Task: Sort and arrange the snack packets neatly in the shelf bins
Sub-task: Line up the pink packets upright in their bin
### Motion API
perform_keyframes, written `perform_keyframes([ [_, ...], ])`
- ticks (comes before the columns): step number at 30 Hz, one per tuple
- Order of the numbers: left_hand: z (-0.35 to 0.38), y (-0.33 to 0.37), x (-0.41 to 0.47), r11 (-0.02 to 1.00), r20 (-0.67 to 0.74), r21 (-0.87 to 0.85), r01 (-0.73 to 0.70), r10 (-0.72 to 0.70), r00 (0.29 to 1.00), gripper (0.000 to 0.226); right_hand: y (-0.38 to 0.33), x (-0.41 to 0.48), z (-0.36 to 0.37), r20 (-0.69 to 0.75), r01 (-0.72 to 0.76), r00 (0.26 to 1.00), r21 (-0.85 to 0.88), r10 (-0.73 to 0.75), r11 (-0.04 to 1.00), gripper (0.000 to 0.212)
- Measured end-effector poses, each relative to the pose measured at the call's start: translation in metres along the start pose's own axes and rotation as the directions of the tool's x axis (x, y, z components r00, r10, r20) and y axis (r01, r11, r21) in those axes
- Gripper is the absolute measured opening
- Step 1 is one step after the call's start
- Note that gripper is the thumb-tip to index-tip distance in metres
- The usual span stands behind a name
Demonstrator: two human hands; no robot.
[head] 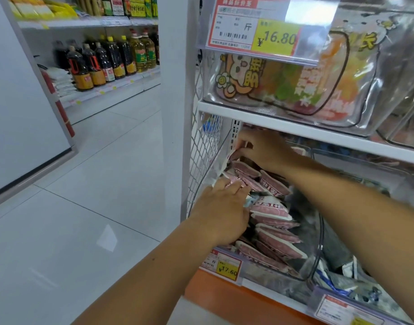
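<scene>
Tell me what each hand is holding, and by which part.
The right hand pinches a pink packet by its upper edge. The left hand lies over other packets; whether it grips one cannot be told.

Above bin: shelf edge (pixel 295 130) hangs low over pink packets (pixel 270 211).
Left: wire mesh panel (pixel 203 156) blocks.
Front: open above price tag (pixel 227 269).

Bare left hand (pixel 221 214) and bare right hand (pixel 262 148), both on bare forearms; left forearm (pixel 142 285) and right forearm (pixel 353 207) uncovered all the way to the picture edge; one small dark spot (pixel 153 259) on the left forearm
</scene>
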State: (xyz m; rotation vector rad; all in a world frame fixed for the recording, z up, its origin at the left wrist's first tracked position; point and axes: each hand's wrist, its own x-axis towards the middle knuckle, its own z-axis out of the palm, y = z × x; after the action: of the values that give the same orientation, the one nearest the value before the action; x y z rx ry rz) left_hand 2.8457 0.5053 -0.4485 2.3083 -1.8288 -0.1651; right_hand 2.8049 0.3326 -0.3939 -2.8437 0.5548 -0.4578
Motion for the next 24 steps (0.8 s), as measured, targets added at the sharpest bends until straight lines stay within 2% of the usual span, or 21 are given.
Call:
perform_keyframes([
  [2, -0.001, 0.002, -0.002, 0.999, -0.013, -0.035, 0.006, -0.006, 1.0, 0.055, -0.007, -0.017, -0.016, -0.042, -0.037, 0.998, 0.05, 0.039, 0.998, 0.004],
  [3, -0.001, 0.002, -0.003, 0.997, -0.068, -0.082, 0.014, -0.019, 0.997, 0.053, -0.012, -0.029, -0.024, -0.047, -0.07, 0.996, 0.096, 0.075, 0.993, 0.004],
  [5, -0.004, 0.005, -0.007, 0.972, -0.266, -0.234, 0.018, -0.081, 0.961, 0.044, -0.015, -0.054, -0.036, -0.08, -0.129, 0.986, 0.199, 0.147, 0.971, 0.002],
  [7, -0.009, 0.009, -0.014, 0.933, -0.433, -0.361, -0.01, -0.158, 0.888, 0.038, -0.019, -0.077, -0.041, -0.171, -0.184, 0.953, 0.334, 0.251, 0.925, 0.001],
  [9, -0.013, 0.011, -0.02, 0.927, -0.543, -0.371, -0.061, -0.164, 0.824, 0.051, -0.019, -0.095, -0.044, -0.26, -0.182, 0.898, 0.516, 0.356, 0.837, 0.006],
  [11, -0.016, 0.01, -0.024, 0.957, -0.623, -0.273, -0.1, -0.096, 0.777, 0.072, -0.022, -0.109, -0.048, -0.259, -0.166, 0.865, 0.661, 0.43, 0.732, 0.016],
  [12, -0.019, 0.01, -0.026, 0.958, -0.619, -0.264, -0.115, -0.077, 0.782, 0.079, -0.023, -0.115, -0.05, -0.238, -0.174, 0.861, 0.692, 0.449, 0.7, 0.017],
  [13, -0.023, 0.009, -0.029, 0.937, -0.57, -0.323, -0.131, -0.083, 0.817, 0.081, -0.024, -0.121, -0.051, -0.217, -0.186, 0.86, 0.71, 0.462, 0.679, 0.015],
  [15, -0.029, 0.012, -0.036, 0.802, -0.394, -0.582, -0.134, -0.134, 0.909, 0.071, -0.028, -0.13, -0.052, -0.17, -0.188, 0.863, 0.766, 0.476, 0.615, 0.008],
  [17, -0.031, 0.012, -0.042, 0.652, -0.292, -0.751, -0.105, -0.186, 0.938, 0.054, -0.034, -0.138, -0.052, -0.1, -0.169, 0.89, 0.833, 0.445, 0.526, 0.006],
  [18, -0.031, 0.012, -0.045, 0.615, -0.283, -0.783, -0.096, -0.215, 0.935, 0.046, -0.036, -0.141, -0.053, -0.064, -0.165, 0.914, 0.845, 0.401, 0.509, 0.01],
  [20, -0.033, 0.014, -0.05, 0.568, -0.278, -0.818, -0.091, -0.251, 0.927, 0.038, -0.036, -0.146, -0.052, 0.006, -0.188, 0.949, 0.815, 0.316, 0.548, 0.025],
  [22, -0.038, 0.014, -0.055, 0.528, -0.25, -0.844, -0.093, -0.233, 0.94, 0.038, -0.037, -0.151, -0.049, 0.058, -0.242, 0.951, 0.754, 0.305, 0.611, 0.029],
  [24, -0.045, 0.006, -0.063, 0.589, -0.171, -0.807, -0.054, -0.146, 0.974, 0.048, -0.04, -0.155, -0.044, 0.036, -0.259, 0.944, 0.697, 0.327, 0.669, 0.022],
])
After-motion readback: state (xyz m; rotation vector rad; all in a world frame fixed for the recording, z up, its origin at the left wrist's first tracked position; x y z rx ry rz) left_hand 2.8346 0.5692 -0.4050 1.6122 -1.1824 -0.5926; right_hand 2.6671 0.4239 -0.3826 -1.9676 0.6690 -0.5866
